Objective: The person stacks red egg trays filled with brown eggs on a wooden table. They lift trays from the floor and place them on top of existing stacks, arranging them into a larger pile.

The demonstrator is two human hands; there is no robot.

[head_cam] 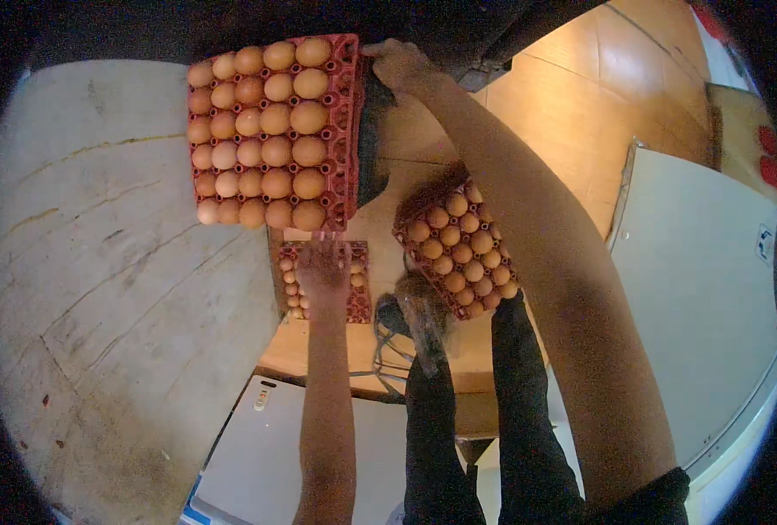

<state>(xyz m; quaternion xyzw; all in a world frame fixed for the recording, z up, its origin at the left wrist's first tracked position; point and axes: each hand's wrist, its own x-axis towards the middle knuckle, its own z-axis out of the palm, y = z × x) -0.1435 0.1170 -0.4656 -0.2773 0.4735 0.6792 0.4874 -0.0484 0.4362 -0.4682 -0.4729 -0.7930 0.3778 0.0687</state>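
A red plastic egg tray (341,131) with brown eggs (250,125) is high in the view, over the edge of the marble-look countertop (113,230). One row of cups along its right side holds no eggs. My left hand (326,266), somewhat blurred, has its fingers at the tray's near edge. At the far right corner, my right hand (398,65) grips the rim. Lower down, a second egg tray (360,305) lies partly hidden behind my left hand. Another tray of eggs (460,252) is close to my legs, partly covered by my right forearm.
Dark cables (385,354) lie on the tan tiled floor (559,85). A white appliance (277,446) stands at the lower left, and a pale panel (696,282) at the right. My dark-trousered legs (431,433) are below. A blurred translucent thing (425,315) is by one leg.
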